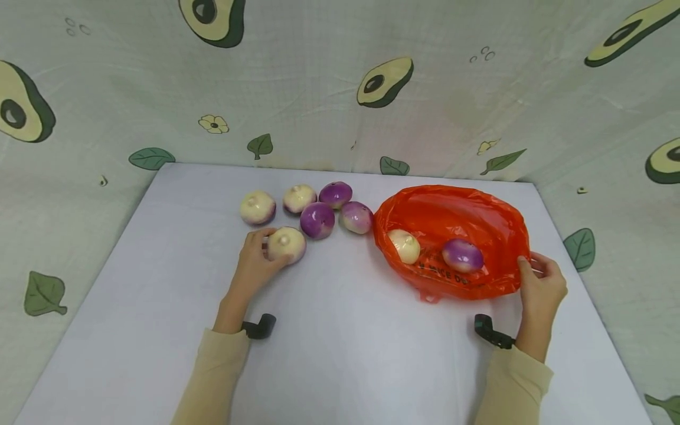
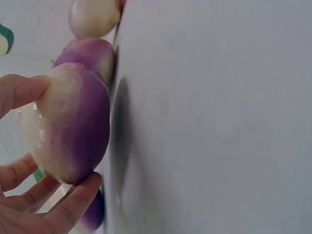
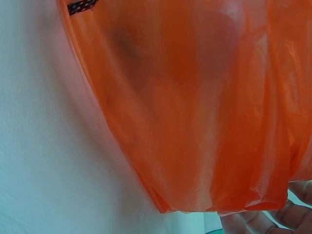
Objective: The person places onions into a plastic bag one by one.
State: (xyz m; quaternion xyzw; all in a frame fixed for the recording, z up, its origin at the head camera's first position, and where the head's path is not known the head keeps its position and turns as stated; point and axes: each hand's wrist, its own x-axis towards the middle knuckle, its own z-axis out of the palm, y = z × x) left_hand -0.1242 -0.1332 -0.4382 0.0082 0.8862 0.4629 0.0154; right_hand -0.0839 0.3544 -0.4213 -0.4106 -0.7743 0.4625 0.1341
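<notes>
My left hand [image 1: 255, 262] grips a white-and-purple turnip [image 1: 287, 244] between thumb and fingers. In the left wrist view the held turnip [image 2: 73, 124] shows its purple side towards the table, with a shadow beside it. At the right, my right hand [image 1: 543, 286] pinches the rim of an open red plastic bag [image 1: 494, 215]. Inside the bag lie a pale turnip [image 1: 405, 247] and a purple turnip [image 1: 463, 255]. The right wrist view is mostly filled by the bag's outer wall [image 3: 170, 122], with fingertips [image 3: 292, 214] at its lower right edge.
Several more turnips lie behind the left hand: a pale one [image 1: 257, 208] apart at the left, and a cluster around a purple one [image 1: 317, 220] reaching close to the bag. The white table [image 1: 345, 342] ends at a cloth backdrop [image 1: 313, 88] printed with avocados.
</notes>
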